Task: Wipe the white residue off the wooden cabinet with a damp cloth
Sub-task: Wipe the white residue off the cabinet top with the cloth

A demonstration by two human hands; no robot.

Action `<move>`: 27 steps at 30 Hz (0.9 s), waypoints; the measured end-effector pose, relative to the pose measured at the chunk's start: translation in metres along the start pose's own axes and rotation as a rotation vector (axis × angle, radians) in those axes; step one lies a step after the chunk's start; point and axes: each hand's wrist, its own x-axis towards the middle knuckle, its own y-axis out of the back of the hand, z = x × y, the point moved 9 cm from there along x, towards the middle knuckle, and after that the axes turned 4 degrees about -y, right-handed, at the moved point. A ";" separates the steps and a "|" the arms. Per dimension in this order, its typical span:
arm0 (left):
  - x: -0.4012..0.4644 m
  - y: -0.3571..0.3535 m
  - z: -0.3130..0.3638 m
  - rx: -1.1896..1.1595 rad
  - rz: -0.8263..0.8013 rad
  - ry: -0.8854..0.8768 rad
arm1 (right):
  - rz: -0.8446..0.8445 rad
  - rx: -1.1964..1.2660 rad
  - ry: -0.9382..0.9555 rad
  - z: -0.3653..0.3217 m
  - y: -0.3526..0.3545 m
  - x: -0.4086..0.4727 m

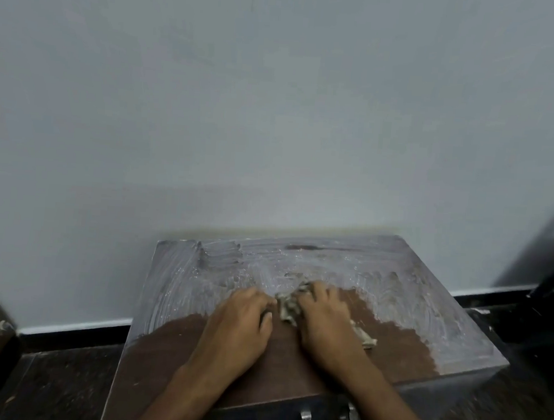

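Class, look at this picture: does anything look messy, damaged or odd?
Yes. White residue smears the far half and both sides of the cabinet top, while the near middle shows clean brown wood. Both hands work there, the right hand pressing a cloth.

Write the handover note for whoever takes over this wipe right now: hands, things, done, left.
Left hand: on the cabinet top beside the cloth, fingers curled, touching the cloth's edge; whether it grips is unclear.
Right hand: pressing down on the cloth, mid-top.
Done: near centre strip shows bare brown wood.
Left: white residue covers the back half, the left edge and the right side. Work outward from the clean patch toward the wall.
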 end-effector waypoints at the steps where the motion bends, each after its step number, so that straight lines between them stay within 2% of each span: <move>1: -0.002 0.001 -0.002 0.002 0.003 0.001 | -0.003 -0.022 -0.058 0.014 0.003 0.010; 3: -0.005 0.003 -0.009 -0.001 0.015 0.017 | -0.007 -0.072 -0.153 0.030 0.009 0.027; 5: -0.006 0.007 -0.019 -0.004 0.026 0.047 | -0.004 -0.045 -0.150 0.017 0.007 0.031; 9: -0.007 0.014 -0.040 -0.016 0.053 0.110 | -0.017 0.045 0.118 -0.056 -0.011 -0.004; 11: -0.008 0.016 -0.043 -0.017 0.057 0.116 | -0.016 0.048 0.179 -0.067 -0.016 -0.012; 16: -0.017 0.021 -0.046 -0.009 0.072 0.113 | -0.046 -0.017 0.020 -0.051 -0.009 0.027; 18: -0.019 0.025 -0.048 -0.012 0.094 0.119 | -0.057 0.001 0.017 -0.058 -0.008 0.024; 24: -0.021 0.032 -0.061 -0.037 0.116 0.168 | -0.085 0.105 0.391 -0.122 -0.016 -0.053; 25: -0.023 0.035 -0.063 -0.042 0.123 0.179 | -0.090 0.077 0.415 -0.120 -0.017 -0.050; 27: -0.026 0.040 -0.067 -0.049 0.131 0.197 | -0.073 0.032 0.324 -0.097 -0.014 -0.023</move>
